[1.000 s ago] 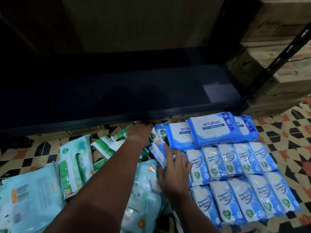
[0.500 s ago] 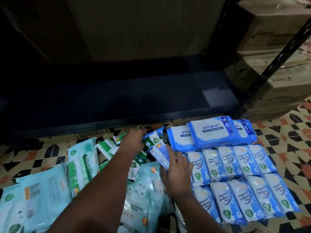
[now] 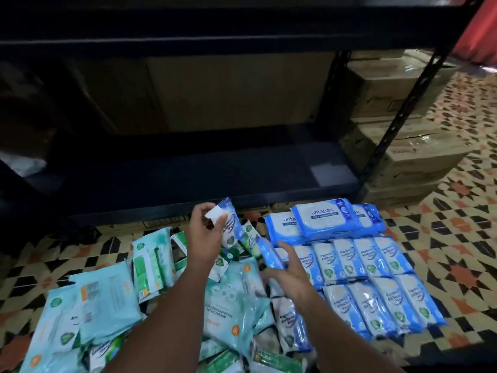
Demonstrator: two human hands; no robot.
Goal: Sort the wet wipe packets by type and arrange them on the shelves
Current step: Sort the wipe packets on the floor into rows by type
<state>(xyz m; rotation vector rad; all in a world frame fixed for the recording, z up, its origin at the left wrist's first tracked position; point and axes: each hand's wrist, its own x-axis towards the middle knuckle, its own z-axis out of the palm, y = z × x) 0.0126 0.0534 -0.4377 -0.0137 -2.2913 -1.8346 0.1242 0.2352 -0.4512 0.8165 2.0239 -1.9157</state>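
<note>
Left hand (image 3: 204, 232) grips a blue packet (image 3: 228, 224), raised just in front of the shelf (image 3: 188, 181) edge. Right hand (image 3: 289, 270) pinches a second blue packet (image 3: 270, 251). Sorted blue rows (image 3: 371, 286) lie on the floor right of the hands; teal packets (image 3: 105, 300) lie left.

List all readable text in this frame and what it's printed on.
"antabax": top large blue packet
"anta", the rest covered: large blue packet beneath it
"Fragrance Antibacterial Wipes", partly blurred: small blue packets in rows
"Antibacterial", partly legible: small blue packet held in the left hand
Upside-down print on the teal packet: blurred
Small blue packet in the right hand: unreadable
Cardboard boxes: print unreadable
</note>
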